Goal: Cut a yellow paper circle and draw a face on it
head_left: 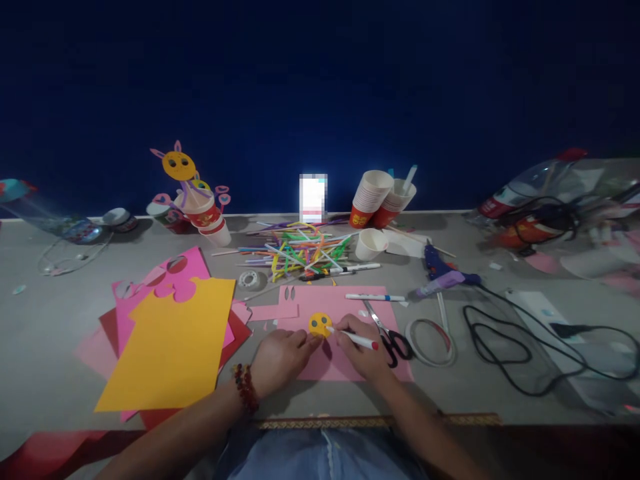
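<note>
A small yellow paper disc point(320, 324) with two dark eyes rests on a pink paper sheet point(370, 363). My left hand point(283, 360), fingers drawn together, grips the disc's lower left edge. In my right hand point(361, 347) is a white marker point(357, 338) with a red end, its tip at the right side of the disc. Black-handled scissors point(395, 343) lie partly open just right of that hand. Another white marker point(375, 298) with a blue end lies across the top of the pink sheet.
Yellow paper point(175, 347) tops a stack of coloured sheets on the left. Behind are a pile of pipe cleaners point(305, 250), stacked paper cups point(370, 197) and cups holding a paper bunny face point(179, 165). A tape ring point(430, 341), glue gun point(440, 263) and black cable point(480, 347) lie right.
</note>
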{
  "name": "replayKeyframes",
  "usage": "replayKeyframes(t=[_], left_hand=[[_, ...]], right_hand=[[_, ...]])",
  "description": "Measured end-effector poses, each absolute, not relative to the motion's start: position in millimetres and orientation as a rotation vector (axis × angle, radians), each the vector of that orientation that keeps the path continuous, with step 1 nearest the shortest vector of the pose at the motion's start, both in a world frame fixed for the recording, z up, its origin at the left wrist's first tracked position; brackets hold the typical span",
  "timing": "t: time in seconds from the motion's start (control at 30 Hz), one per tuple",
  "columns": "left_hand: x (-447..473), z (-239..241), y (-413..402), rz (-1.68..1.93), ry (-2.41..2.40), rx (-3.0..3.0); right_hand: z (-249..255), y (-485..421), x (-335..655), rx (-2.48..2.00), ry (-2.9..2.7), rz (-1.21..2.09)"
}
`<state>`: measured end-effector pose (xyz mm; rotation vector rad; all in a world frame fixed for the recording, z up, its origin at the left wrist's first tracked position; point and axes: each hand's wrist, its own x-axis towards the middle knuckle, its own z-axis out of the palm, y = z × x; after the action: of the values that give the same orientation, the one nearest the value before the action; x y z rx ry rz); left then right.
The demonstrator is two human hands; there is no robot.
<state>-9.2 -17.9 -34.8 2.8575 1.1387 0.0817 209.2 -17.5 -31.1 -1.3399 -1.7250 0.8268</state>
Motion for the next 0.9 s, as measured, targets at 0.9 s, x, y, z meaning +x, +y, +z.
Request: replayKeyframes(t=[0.9], left_hand=[[-8.3,-36.0,-17.0,0.145,1.144,2.894]], right_hand=[[-31.2,-17.3,208.4,-1.354,-1.741,0.822]])
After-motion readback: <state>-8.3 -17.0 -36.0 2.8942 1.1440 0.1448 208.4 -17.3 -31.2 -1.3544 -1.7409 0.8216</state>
